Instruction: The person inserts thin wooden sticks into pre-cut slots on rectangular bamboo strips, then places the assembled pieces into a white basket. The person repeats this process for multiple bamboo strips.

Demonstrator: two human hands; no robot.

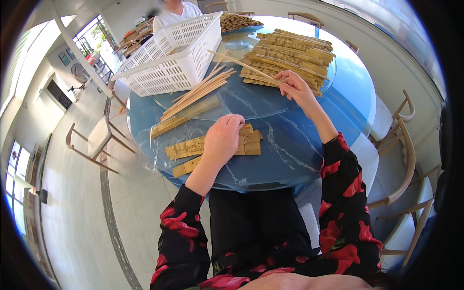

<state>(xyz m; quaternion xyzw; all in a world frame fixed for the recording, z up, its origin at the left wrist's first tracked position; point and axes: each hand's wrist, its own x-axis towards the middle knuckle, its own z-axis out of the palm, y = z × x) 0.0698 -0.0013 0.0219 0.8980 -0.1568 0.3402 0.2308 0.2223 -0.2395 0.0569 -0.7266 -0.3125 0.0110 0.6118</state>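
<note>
My right hand pinches the near end of a pair of thin wooden chopsticks; they slant up to the left above the table. Bent over several printed gold paper sleeves, my left hand has its fingers closed at a sleeve's upper edge; the fingertips are partly hidden. The sleeves lie fanned near the table's front edge. Beyond them, loose chopsticks rest in a slanted bunch beside another gold sleeve and clear plastic film. A large pile of filled gold sleeves sits at the far right.
On the round blue table stands a white slatted basket at the far left. A brown heap lies at the back. Across the table is a person in a white top. Wooden chairs stand around.
</note>
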